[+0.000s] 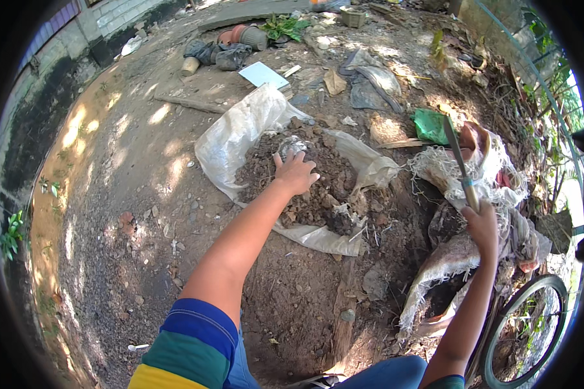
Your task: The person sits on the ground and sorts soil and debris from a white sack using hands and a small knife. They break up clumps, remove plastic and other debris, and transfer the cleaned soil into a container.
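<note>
My left hand (296,174), fingers spread, is over a heap of brown soil (316,194) beside a pale grey clump (292,146); whether it touches the soil I cannot tell. The soil lies on an opened white plastic sack (224,141), whose edges surround much of it. At the right, my right hand (482,226) is closed around the handle of a long knife (460,163), its blade pointing up and away from me. Below and behind that hand lie frayed, dirty white woven sacks (443,272).
A bicycle wheel rim (489,340) stands at the lower right. Green plastic (429,126) lies beyond the sacks. A white board (264,74), black plastic bags (231,56) and plastic pots (253,38) are farther off. A block wall (73,39) runs along the left, wire fencing (540,80) along the right.
</note>
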A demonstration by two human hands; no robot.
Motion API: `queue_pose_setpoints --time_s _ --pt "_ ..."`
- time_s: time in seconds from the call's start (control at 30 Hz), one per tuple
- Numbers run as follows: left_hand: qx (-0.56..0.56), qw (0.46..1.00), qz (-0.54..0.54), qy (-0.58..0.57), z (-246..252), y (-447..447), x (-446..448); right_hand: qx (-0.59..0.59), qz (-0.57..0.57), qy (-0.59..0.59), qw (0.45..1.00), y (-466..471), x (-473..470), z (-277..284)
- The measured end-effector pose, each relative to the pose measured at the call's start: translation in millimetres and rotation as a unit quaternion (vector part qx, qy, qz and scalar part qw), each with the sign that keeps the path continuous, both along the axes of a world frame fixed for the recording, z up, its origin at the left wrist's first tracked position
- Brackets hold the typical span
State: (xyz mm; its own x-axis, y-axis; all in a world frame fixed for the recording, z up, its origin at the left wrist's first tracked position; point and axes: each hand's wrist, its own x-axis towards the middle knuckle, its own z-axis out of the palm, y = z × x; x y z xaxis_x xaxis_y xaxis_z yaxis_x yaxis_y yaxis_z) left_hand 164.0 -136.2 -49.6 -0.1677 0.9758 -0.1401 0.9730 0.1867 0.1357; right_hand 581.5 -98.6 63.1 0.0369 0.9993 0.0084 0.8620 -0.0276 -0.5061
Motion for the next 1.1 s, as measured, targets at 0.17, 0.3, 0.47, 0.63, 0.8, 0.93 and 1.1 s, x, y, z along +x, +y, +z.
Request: queue_pose_setpoints --time_s 0.17,0.3,0.47,0.63,0.8,0.93,1.1 --pt "-0.045 0.982 0.166 -0.079 -4 -4 -105 -0.019 0.068 0.092 0.993 41 -130 -139" --pt "-0.032 0.97 0.208 -0.125 -5 26 -174 -0.048 -0.015 0.091 0.995 76 -178 -230" --pt "-0.014 0.972 0.223 -0.071 -21 62 -231 -0.134 -0.064 0.191 0.97 85 -210 -262" --pt "-0.102 0.968 0.198 -0.116 -50 112 -268 -0.149 -0.135 0.114 0.973 82 -210 -275" --pt "-0.169 0.951 0.188 -0.178 -79 131 -289 -0.112 -0.124 0.059 0.984 69 -232 -260" --pt "-0.169 0.951 0.183 -0.181 -76 135 -303 -0.069 -0.096 0.024 0.993 79 -266 -243" --pt "-0.131 0.938 0.191 -0.256 -97 128 -342 -0.066 -0.034 -0.046 0.996 94 -293 -230"
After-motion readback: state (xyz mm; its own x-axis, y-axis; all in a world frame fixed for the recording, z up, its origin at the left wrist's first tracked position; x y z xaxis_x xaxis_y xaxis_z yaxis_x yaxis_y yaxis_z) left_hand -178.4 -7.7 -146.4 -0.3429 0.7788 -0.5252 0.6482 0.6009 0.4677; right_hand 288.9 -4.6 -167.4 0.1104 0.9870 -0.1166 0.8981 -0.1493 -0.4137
